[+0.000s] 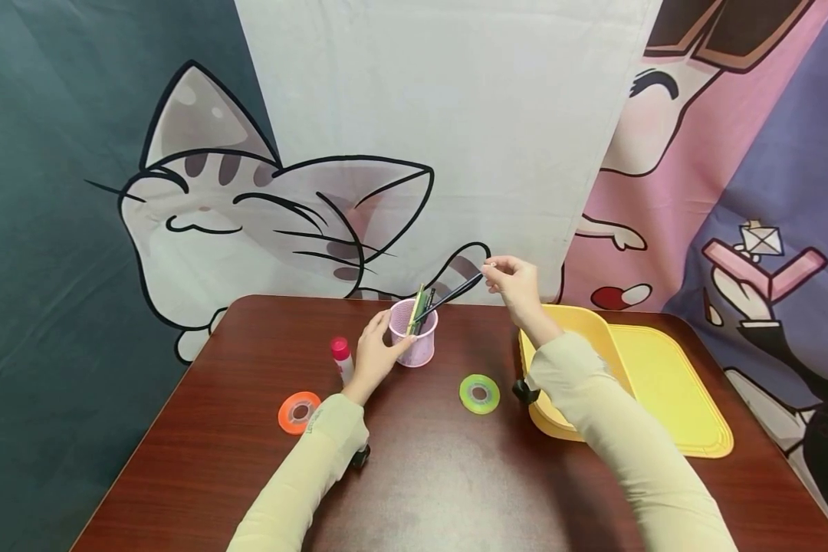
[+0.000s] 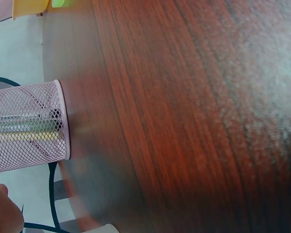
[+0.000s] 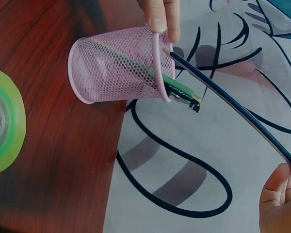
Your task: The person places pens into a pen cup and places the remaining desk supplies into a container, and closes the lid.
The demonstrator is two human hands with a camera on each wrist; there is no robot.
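Note:
A pink mesh pen cup [image 1: 422,354] stands upright at the back of the table. My left hand [image 1: 378,354] grips its rim; in the right wrist view, the left fingers [image 3: 157,22] pinch the cup's edge. Inside the cup are a green pen [image 3: 183,89] and other slim, partly hidden stationery. Between the right thumb and fingertips, my right hand [image 1: 514,290] pinches one end of a dark pencil [image 3: 233,105]. This pencil slants down to the left, its tan tip at the mouth of the cup. Only part of the left hand shows in the left wrist view.
Left of the cup is a glue stick [image 1: 341,351] with a pink cap, and nearer lies an orange tape roll [image 1: 289,418]. A green tape roll [image 1: 468,389] lies right of centre. Beneath the right forearm is a yellow bin [image 1: 596,330], beside a flat yellow lid [image 1: 676,391].

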